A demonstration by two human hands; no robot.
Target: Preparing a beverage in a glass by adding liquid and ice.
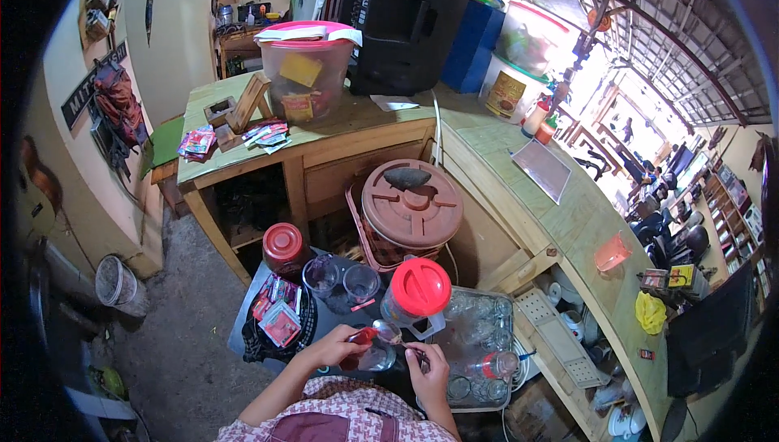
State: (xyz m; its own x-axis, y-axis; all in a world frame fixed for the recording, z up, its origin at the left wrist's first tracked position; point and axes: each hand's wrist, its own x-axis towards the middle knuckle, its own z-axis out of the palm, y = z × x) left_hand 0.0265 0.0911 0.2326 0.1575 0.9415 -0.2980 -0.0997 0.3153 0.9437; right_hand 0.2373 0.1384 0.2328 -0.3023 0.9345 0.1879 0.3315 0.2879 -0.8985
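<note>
My right hand [430,369] pinches the handle of a metal spoon [388,332], its bowl pointing left. Close beside the bowl, my left hand [331,348] is closed on a small red item [363,336], perhaps a packet or lid; its kind is unclear. Under both hands stands a clear glass [378,356], partly hidden. Just beyond them is a clear pitcher with a red lid [420,286]. Two more drinking glasses [361,283] stand left of the pitcher, near a jar with a red lid [283,242]. Sachets [280,323] fill a dark basket on the left.
A metal tray [507,320] of upturned glasses lies at right. Behind the pitcher stands a large tub with a brown lid [413,203]. A wooden counter [487,138] curves around, carrying a black speaker [406,24], clear buckets [304,77] and a pink cup [613,252].
</note>
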